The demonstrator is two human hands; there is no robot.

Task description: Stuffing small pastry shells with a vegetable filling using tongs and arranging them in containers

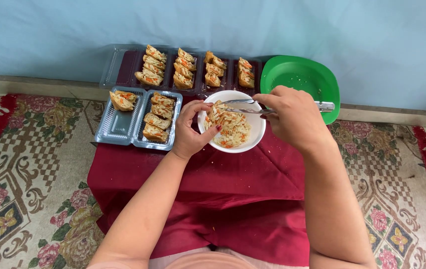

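At the centre of the frame, the left hand (pixel 193 130) pinches a filled pastry (pixel 215 113) over the white bowl (pixel 253 139) of shredded filling. The right hand (pixel 292 117) is clamped on metal tongs (pixel 243 105) reaching into that bowl. 2 clear trays (pixel 116 127) of filled pastries sit upper left on the red cloth (pixel 233 199); a green plate (pixel 300 77) lies upper right.

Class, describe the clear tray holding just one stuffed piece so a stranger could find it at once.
Start at the dark red cloth, then look to its upper left corner beside the left hand. Two clear plastic trays sit joined there. The left one holds a single stuffed piece at its top; its neighbour is full.
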